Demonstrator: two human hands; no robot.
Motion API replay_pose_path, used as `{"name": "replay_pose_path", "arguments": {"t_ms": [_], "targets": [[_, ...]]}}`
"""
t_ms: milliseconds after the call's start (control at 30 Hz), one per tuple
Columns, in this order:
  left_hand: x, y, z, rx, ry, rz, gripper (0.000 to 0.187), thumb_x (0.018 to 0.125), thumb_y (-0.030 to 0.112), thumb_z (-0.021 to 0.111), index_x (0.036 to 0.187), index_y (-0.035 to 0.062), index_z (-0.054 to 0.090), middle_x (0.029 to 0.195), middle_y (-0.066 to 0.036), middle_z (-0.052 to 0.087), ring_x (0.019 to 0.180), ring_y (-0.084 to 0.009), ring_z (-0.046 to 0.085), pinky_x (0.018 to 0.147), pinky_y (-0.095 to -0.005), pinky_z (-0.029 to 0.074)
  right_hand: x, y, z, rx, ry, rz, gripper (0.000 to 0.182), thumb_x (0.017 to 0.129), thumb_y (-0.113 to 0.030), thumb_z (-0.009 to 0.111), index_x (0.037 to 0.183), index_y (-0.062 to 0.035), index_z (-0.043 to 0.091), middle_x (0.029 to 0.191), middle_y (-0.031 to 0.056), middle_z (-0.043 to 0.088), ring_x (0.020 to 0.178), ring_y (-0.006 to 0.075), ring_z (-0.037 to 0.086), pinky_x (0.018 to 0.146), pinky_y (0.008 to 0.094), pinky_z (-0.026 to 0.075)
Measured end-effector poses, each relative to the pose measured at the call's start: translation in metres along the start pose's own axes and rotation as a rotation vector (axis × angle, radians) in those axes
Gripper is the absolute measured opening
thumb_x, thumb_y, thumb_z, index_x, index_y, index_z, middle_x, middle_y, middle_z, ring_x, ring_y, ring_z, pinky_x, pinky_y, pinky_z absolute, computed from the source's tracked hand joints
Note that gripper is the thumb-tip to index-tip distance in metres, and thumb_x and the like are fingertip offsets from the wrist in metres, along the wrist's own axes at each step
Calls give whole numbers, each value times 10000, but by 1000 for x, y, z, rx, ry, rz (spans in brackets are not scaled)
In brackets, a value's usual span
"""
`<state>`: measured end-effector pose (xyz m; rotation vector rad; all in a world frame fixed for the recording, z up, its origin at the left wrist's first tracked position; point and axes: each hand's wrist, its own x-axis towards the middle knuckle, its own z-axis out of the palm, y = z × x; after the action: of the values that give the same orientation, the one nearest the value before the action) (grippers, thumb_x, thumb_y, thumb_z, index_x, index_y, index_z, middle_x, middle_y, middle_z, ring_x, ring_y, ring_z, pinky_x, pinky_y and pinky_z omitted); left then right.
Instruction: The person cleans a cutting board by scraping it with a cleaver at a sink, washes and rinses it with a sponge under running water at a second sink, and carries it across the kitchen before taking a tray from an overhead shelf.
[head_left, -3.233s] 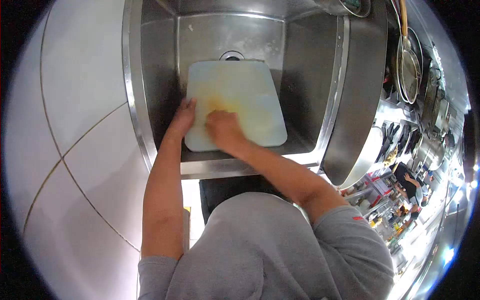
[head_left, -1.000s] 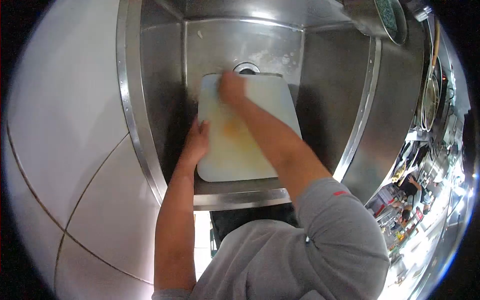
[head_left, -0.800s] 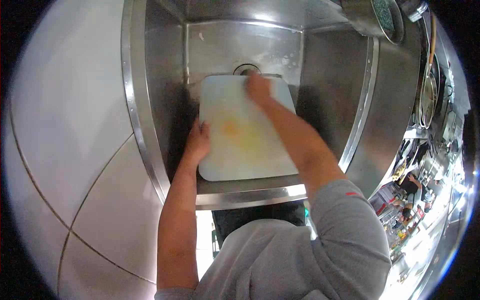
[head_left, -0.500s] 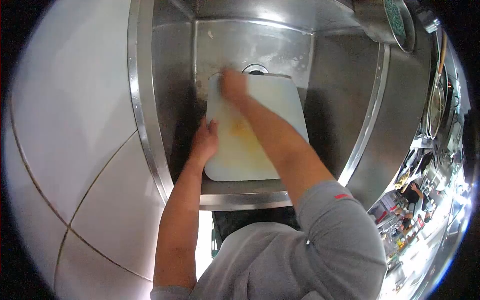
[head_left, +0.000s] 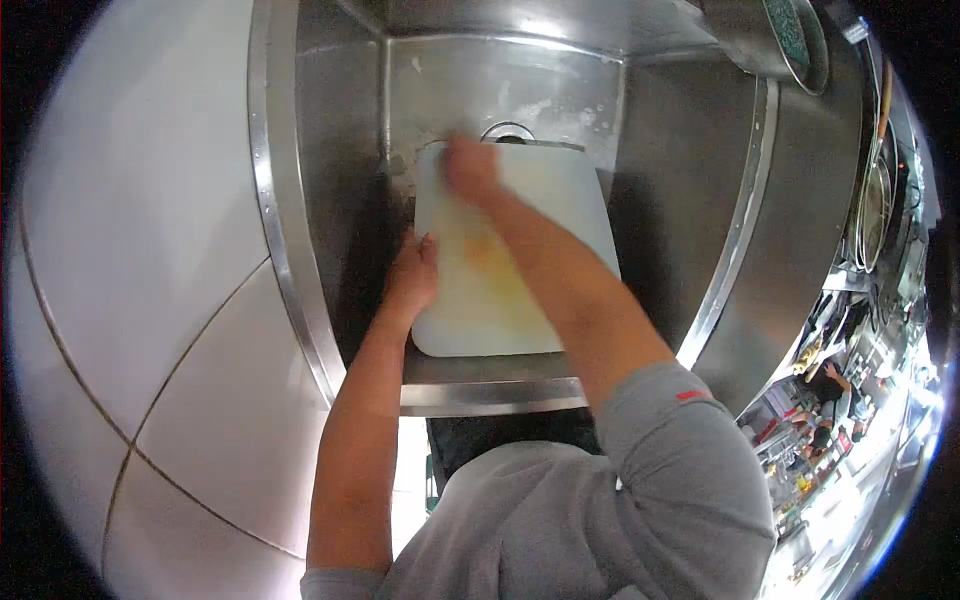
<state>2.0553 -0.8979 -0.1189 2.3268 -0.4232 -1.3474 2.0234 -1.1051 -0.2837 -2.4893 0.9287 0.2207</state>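
Observation:
A white cutting board (head_left: 560,200) with a yellow-orange stain in its middle lies in a steel sink (head_left: 500,80). My left hand (head_left: 413,275) grips the board's left edge, its thumb on top and the other fingers partly hidden at the edge. Over the board's upper left part is my right hand (head_left: 470,172), blurred by motion. Its fingers look closed and pressed to the surface, and what they hold, if anything, cannot be made out.
The drain (head_left: 508,131) shows just beyond the board. A metal container (head_left: 800,45) with green material inside stands at the upper right. White tiles (head_left: 190,300) are on the left. Farther right are utensils (head_left: 875,200) and people (head_left: 835,395) in a kitchen.
My right hand is still over the board's upper left part, blurred in both frames, with only a slight shift. My left hand keeps its hold on the edge. The whole view has shifted slightly.

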Motion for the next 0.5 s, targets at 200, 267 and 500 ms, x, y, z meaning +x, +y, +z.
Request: {"name": "replay_pose_path", "arguments": {"t_ms": [200, 267, 500], "targets": [[-19, 39, -21, -52, -56, -26, 601, 1175, 375, 415, 1631, -16, 402, 1524, -338, 585, 1420, -526, 555, 1204, -538, 430, -27, 58, -65, 55, -149, 165, 241, 1028, -223, 590, 1153, -54, 709, 1093, 221, 797, 1035, 412, 775, 894, 607, 567], [-19, 36, -14, -13, -18, 1, 587, 1173, 364, 419, 1627, -8, 413, 1510, -334, 599, 1412, -530, 560, 1196, -550, 435, -36, 221, -31, 696, 52, 315, 260, 1030, -206, 605, 1198, -56, 735, 1146, 188, 805, 1069, 364, 791, 900, 533, 627], [-15, 27, -1, -21, -37, -71, 577, 1174, 363, 407, 1624, 2, 420, 1512, -339, 595, 1410, -521, 567, 1187, -563, 441, 0, -9, 27, 34, 18, -120, 164, 916, -166, 654, 1031, -79, 733, 1005, 215, 776, 942, 442, 759, 811, 604, 577]]}}
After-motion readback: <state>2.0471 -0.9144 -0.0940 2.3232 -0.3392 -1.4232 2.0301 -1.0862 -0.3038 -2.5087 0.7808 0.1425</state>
